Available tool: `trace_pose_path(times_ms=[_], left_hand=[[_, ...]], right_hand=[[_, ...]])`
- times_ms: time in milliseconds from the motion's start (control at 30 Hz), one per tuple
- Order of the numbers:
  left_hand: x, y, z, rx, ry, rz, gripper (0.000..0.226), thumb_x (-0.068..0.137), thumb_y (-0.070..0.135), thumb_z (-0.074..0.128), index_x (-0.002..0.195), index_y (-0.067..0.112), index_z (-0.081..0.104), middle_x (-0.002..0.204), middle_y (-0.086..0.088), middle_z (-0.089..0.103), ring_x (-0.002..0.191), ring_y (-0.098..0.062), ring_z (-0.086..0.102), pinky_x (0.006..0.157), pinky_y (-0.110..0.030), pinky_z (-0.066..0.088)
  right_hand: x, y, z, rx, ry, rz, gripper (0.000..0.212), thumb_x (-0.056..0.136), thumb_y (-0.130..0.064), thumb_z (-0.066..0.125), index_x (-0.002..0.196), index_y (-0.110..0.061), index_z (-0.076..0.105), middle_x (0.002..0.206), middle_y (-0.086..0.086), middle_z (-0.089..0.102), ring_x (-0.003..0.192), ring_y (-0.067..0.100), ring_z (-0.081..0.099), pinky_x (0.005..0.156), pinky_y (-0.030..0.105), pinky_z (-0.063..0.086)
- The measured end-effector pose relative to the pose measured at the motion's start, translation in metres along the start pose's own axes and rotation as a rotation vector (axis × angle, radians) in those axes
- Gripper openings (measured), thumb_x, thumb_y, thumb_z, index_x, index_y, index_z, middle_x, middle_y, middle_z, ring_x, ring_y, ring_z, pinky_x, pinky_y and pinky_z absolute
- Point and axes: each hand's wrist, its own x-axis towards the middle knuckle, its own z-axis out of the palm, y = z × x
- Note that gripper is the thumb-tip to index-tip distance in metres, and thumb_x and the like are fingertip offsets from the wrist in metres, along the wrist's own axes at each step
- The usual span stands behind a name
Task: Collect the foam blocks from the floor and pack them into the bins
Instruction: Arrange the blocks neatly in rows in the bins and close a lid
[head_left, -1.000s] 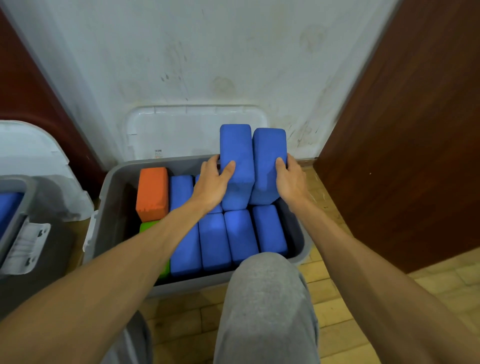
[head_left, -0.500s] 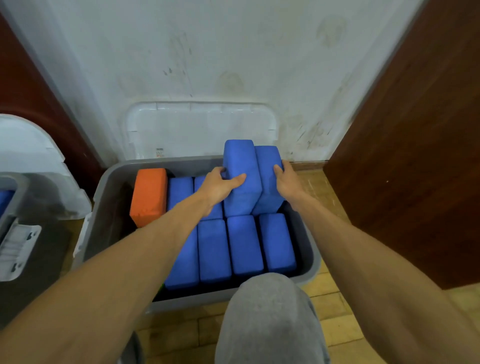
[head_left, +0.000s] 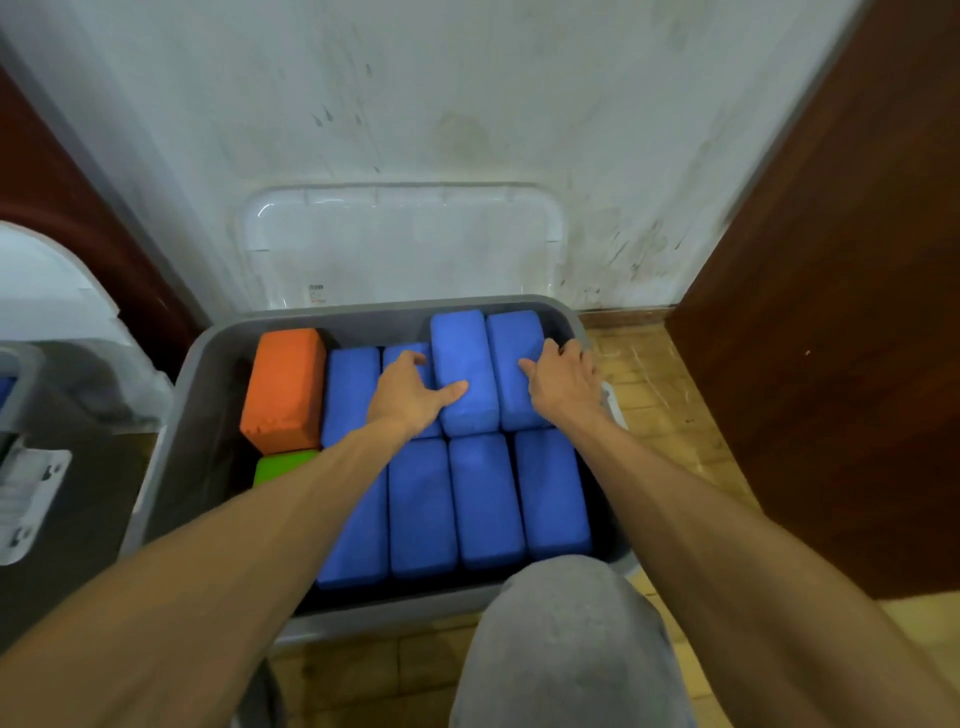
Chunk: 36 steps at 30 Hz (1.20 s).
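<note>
While a front row of blue blocks (head_left: 483, 499) already fills the grey bin (head_left: 208, 374), the left hand (head_left: 410, 389) and right hand (head_left: 563, 384) grip a far blue pair (head_left: 462, 358), thumbs on top, fingers (head_left: 560, 351) curled over its sides. It looks almost seated, and no blocks show on the floor.

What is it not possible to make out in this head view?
- Green foam block: mostly hidden by the left forearm and the orange foam block.
- Second grey bin, left: cut off by the edge.
- Small label on the clear plastic lid: too small to read.
- Near rim of the grey plastic bin: partly hidden by the grey-clad knee.
- Anything under the blue foam blocks: covered.
</note>
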Motion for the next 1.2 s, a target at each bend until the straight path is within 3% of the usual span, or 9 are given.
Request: trace_pose_path(times_ms=[133,200,300,367,467,633,733,1000,1200], left_hand=[[-0.014,-0.015,-0.021,0.093,-0.072,0.159,0.043,0.09,0.024,0.065,0.127,0.007,0.053,0.123,-0.012,0.054,0.11,-0.023,0.057,0.086,-0.022,0.039],[-0.018,-0.028,-0.045,0.127,-0.041,0.252,0.03,0.091,0.006,0.057,0.121,0.004,0.06,0.119,-0.015,0.057,0.113,-0.025,0.057,0.092,-0.021,0.037],[-0.023,-0.059,-0.085,0.217,0.086,0.365,0.035,0.085,-0.006,0.049,0.117,0.001,0.061,0.118,-0.018,0.057,0.115,-0.031,0.053,0.099,-0.022,0.031],[-0.024,-0.079,-0.107,0.301,0.157,0.369,0.042,0.086,0.002,0.049,0.128,-0.001,0.054,0.132,-0.018,0.05,0.126,-0.031,0.045,0.108,-0.024,0.025],[-0.027,-0.11,-0.119,0.441,0.082,0.345,0.06,0.094,0.013,0.053,0.147,-0.001,0.028,0.155,-0.017,0.023,0.145,-0.027,0.02,0.119,-0.03,0.011],[-0.028,-0.14,-0.115,0.609,-0.064,0.409,0.11,0.078,0.064,0.061,0.152,0.008,0.002,0.161,-0.006,-0.003,0.148,-0.018,-0.006,0.121,-0.031,0.001],[-0.024,-0.141,-0.114,0.686,-0.142,0.392,0.126,0.068,0.072,0.065,0.152,0.011,-0.007,0.16,0.0,-0.014,0.147,-0.014,-0.013,0.118,-0.026,-0.004],[-0.017,-0.142,-0.111,0.793,-0.24,0.339,0.12,0.076,0.071,0.056,0.15,0.01,-0.017,0.158,-0.005,-0.023,0.145,-0.016,-0.02,0.117,-0.028,-0.006],[-0.019,-0.13,-0.107,0.808,-0.292,0.231,0.111,0.083,0.057,0.057,0.15,0.01,-0.018,0.156,-0.009,-0.026,0.145,-0.02,-0.021,0.119,-0.035,0.0]], right_hand=[[-0.008,-0.027,-0.021,-0.149,0.028,-0.225,0.06,0.092,-0.02,0.053,0.146,-0.011,0.027,0.147,0.015,0.027,0.132,0.037,0.029,0.105,0.049,0.03],[-0.011,-0.052,-0.028,-0.128,-0.06,-0.382,0.06,0.095,-0.03,0.051,0.148,-0.014,0.027,0.152,0.012,0.024,0.137,0.035,0.025,0.107,0.05,0.027],[-0.021,-0.097,-0.018,-0.101,-0.261,-0.514,0.068,0.097,-0.045,0.046,0.153,-0.019,0.018,0.161,0.005,0.011,0.147,0.03,0.011,0.117,0.053,0.016],[-0.033,-0.122,0.0,-0.156,-0.356,-0.539,0.072,0.096,-0.054,0.043,0.154,-0.026,0.011,0.163,0.0,0.002,0.149,0.028,-0.001,0.116,0.059,0.003],[-0.049,-0.137,0.032,-0.346,-0.379,-0.559,0.091,0.084,-0.073,0.042,0.153,-0.034,-0.002,0.162,-0.006,-0.007,0.148,0.028,-0.013,0.105,0.07,-0.016],[-0.044,-0.133,0.053,-0.503,-0.384,-0.581,0.111,0.066,-0.087,0.048,0.15,-0.043,-0.01,0.161,-0.009,-0.012,0.146,0.038,-0.013,0.09,0.07,-0.03],[-0.039,-0.131,0.052,-0.478,-0.403,-0.552,0.115,0.063,-0.087,0.053,0.15,-0.044,-0.01,0.161,-0.011,-0.011,0.146,0.041,-0.008,0.089,0.068,-0.032],[-0.04,-0.144,0.059,-0.559,-0.346,-0.54,0.115,0.065,-0.083,0.055,0.152,-0.039,-0.006,0.162,-0.006,-0.004,0.145,0.044,0.003,0.09,0.076,-0.024],[-0.041,-0.14,0.058,-0.478,-0.364,-0.541,0.111,0.066,-0.082,0.056,0.151,-0.042,-0.002,0.162,-0.007,-0.003,0.146,0.043,0.001,0.093,0.07,-0.029]])
